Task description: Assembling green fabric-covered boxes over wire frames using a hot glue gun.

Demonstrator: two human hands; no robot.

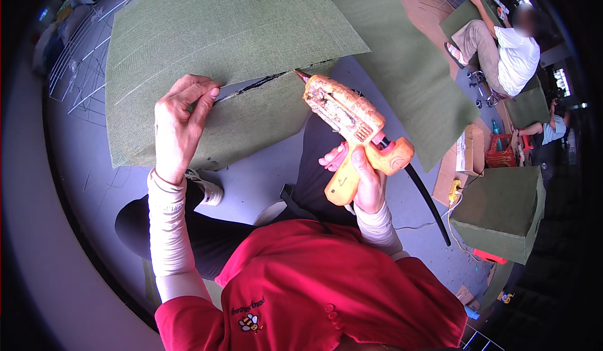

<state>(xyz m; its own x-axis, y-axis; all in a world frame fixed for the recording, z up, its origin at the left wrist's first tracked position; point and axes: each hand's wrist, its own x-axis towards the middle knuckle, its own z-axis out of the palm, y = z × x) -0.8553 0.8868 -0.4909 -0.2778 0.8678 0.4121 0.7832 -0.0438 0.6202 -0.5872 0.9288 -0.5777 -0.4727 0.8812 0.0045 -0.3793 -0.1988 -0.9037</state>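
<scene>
A large green woven mesh sheet (pixel 220 30) lies before me, with its near edge raised over a lower green panel (pixel 257 121). Between the two runs a gap lined with a dark strip (pixel 260 85). My left hand (pixel 181 118) is closed, pinching the sheet's edge between thumb and fingers at the left end of the gap. In my right hand (pixel 369 184) is an orange, glue-stained hot glue gun (pixel 345 109), gripped by its handle. Its nozzle touches or nearly touches the right end of the gap. A long black glue stick (pixel 429 203) sticks out of its back.
More green sheeting (pixel 402 68) spreads to the right. A green-covered box (pixel 502 209), a cardboard box (pixel 471 150) and a yellow power socket (pixel 455 191) with a cord stand beyond. Wire frames (pixel 85 68) lie at the far left. A seated person (pixel 515 62) works at the upper right, another behind.
</scene>
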